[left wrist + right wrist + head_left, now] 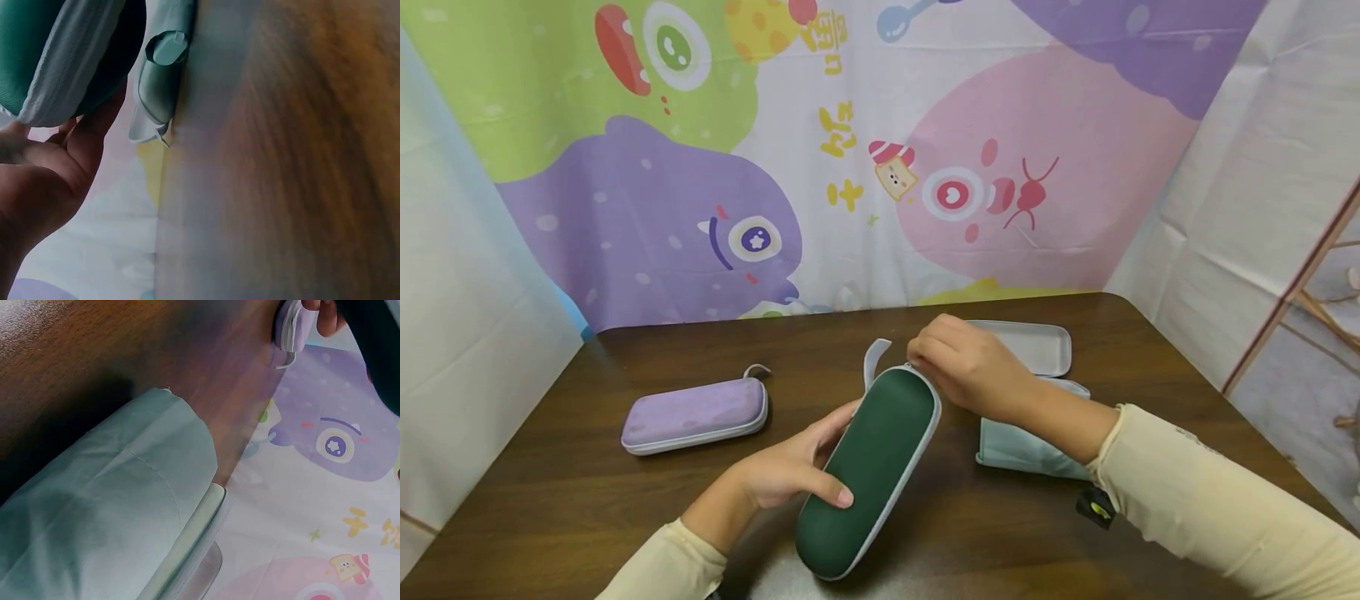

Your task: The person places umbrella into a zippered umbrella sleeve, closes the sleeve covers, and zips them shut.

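A dark green zip case (872,467) with a pale grey zipper band is held up at a slant over the table. My left hand (797,467) grips it from the left side, thumb across its front; the left wrist view shows fingers beneath the case (62,62). At its upper end, my right hand (966,367) pinches the zipper pull, which is mostly hidden in the fingers. A light grey strap loop (872,362) sticks up beside that end. The case looks closed along the visible edge.
A purple zip case (696,415) with a small strap lies at the left of the brown table (587,517). Behind my right forearm are a pale green fabric pouch (1026,450) and an opened grey case half (1037,346). A cartoon-printed cloth (850,275) hangs behind the table.
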A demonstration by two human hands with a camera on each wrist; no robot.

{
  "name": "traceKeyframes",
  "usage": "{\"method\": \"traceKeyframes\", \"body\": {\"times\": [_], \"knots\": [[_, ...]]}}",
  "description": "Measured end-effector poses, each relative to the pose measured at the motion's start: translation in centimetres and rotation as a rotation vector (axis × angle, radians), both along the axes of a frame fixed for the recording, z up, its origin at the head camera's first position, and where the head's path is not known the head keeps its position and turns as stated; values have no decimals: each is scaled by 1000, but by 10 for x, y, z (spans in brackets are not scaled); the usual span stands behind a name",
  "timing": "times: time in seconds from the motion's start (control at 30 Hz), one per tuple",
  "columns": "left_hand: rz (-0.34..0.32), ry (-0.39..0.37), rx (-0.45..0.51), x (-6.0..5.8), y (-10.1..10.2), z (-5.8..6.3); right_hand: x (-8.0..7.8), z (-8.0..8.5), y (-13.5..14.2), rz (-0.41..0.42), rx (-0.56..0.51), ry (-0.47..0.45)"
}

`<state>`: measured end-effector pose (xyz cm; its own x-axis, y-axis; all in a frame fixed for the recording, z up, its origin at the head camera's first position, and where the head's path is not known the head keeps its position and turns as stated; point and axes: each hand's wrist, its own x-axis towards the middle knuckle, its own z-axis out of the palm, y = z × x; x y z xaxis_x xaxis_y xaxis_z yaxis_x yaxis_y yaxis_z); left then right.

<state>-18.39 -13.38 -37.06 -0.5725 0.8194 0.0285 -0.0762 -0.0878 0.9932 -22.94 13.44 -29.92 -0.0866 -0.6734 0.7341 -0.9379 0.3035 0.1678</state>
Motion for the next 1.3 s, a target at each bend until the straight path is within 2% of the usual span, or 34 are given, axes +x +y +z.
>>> {"method": "traceKeyframes", "body": {"times": [0.17,0.27,0.33,0.5,0.6,0.77,0.87,0.97,1.07,1.2,1.3], "knots": [[-38,18,-17,1,-3,3,2,3,1,73,21,-48],[-45,22,-24,0,-5,5,2,3,2,84,20,-51],[-42,16,-26,-1,-6,5,3,3,3,64,11,-34],[16,-36,-3,-4,-15,1,3,1,7,-30,-45,16],[29,-74,55,-8,-24,-1,2,0,9,-74,-103,37],[23,-73,134,-12,-37,-4,1,-1,13,-127,-164,38],[56,-69,181,-13,-41,-5,1,-2,15,-135,-170,32],[168,-93,249,-13,-42,-6,-1,-3,17,-138,-178,36],[382,-142,301,-12,-41,-4,-1,-3,18,-136,-181,41],[706,-310,390,-13,-33,2,1,-4,17,-117,-176,40],[850,-449,470,-15,-26,7,4,-5,13,-96,-175,34]]}}
